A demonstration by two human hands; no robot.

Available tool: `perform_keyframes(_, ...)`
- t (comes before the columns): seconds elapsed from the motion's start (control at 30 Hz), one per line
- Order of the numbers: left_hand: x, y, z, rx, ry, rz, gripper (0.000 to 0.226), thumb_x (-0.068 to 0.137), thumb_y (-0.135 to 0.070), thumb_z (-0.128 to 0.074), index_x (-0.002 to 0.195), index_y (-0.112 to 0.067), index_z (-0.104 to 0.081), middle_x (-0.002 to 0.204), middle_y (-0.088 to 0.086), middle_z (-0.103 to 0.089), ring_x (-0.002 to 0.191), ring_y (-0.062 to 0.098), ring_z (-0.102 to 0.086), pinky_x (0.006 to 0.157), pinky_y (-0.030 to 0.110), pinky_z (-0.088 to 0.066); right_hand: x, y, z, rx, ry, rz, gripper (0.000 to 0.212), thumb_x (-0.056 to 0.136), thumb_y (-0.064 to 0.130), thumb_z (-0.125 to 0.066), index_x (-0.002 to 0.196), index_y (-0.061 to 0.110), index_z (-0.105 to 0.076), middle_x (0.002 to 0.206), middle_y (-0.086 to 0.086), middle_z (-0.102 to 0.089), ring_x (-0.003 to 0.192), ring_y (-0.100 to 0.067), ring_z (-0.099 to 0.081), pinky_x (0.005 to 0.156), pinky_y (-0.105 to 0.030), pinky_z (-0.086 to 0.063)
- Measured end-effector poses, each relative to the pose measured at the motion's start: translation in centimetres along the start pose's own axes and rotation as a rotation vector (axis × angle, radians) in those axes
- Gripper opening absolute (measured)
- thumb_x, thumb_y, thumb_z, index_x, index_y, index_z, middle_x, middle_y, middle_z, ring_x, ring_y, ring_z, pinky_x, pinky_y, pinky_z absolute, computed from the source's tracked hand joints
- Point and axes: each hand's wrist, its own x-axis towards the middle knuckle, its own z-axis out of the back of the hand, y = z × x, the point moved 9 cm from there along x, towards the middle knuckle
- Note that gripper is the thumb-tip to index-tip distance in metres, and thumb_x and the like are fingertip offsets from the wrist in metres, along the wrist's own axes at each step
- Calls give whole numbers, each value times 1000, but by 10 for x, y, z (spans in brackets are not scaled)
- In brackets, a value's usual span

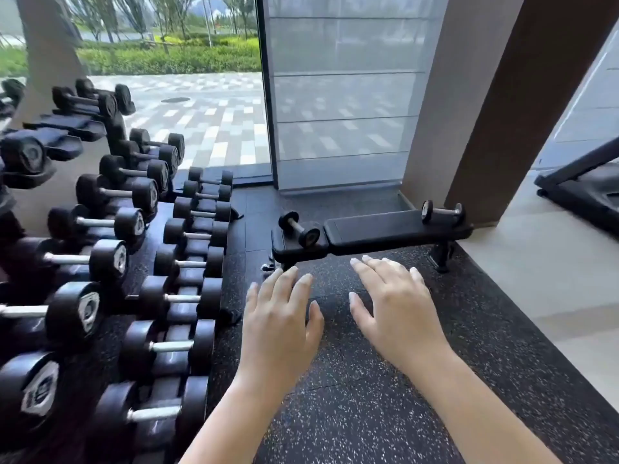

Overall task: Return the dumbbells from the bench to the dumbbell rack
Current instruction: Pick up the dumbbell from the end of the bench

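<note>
A black flat bench [385, 231] stands ahead on the speckled floor. One small black dumbbell [299, 226] lies on its left pad, another small dumbbell [442, 211] rests at its right end. The dumbbell rack [197, 252] runs along the left, its tiers filled with several black dumbbells. My left hand [283, 316] and my right hand [393, 304] hover palm-down, fingers spread, in front of the bench and short of it. Both hands hold nothing.
A brown pillar [502, 105] rises behind the bench's right end. A frosted glass panel [341, 95] and a window stand behind. The dark base of a machine [582, 192] sits at far right on a pale floor.
</note>
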Motion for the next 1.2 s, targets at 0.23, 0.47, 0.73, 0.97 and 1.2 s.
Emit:
perform_keyframes(0.23,90,83,-48,25,-20,31,38,78,-27,-42,105,-8,-61,110,14,-66,105,33,-60,88,55,-44,102,17,-78,43,31,17,45,71,29,-57,112,11,-65,107,-7,-70,101,-29,-65,83,-56,-48)
perform_keyframes(0.47,155,132,-115,38,44,97,41,79,-28,-40,105,-7,-63,110,15,-66,106,33,-60,89,54,-43,179,0,-152,88,71,34,45,73,29,-56,114,12,-63,110,-7,-69,103,-29,-63,86,-57,-46)
perform_keyframes(0.73,275,170,-228,20,167,203,42,78,-28,-39,103,-6,-64,108,14,-67,103,34,-61,87,55,-44,298,-72,-252,190,127,15,46,75,32,-56,116,11,-62,111,-6,-68,105,-27,-62,89,-56,-44)
perform_keyframes(0.97,372,198,-298,26,198,261,42,79,-28,-38,104,-6,-64,107,14,-67,103,33,-61,86,54,-45,405,-118,-328,235,172,49,46,77,35,-52,113,10,-63,108,-7,-69,101,-28,-63,86,-55,-46)
perform_keyframes(1.2,430,262,-358,48,244,320,42,78,-26,-38,102,-4,-64,107,16,-67,102,34,-62,86,54,-46,482,-106,-415,274,251,105,47,75,33,-54,116,11,-61,103,-6,-69,97,-28,-64,85,-52,-50)
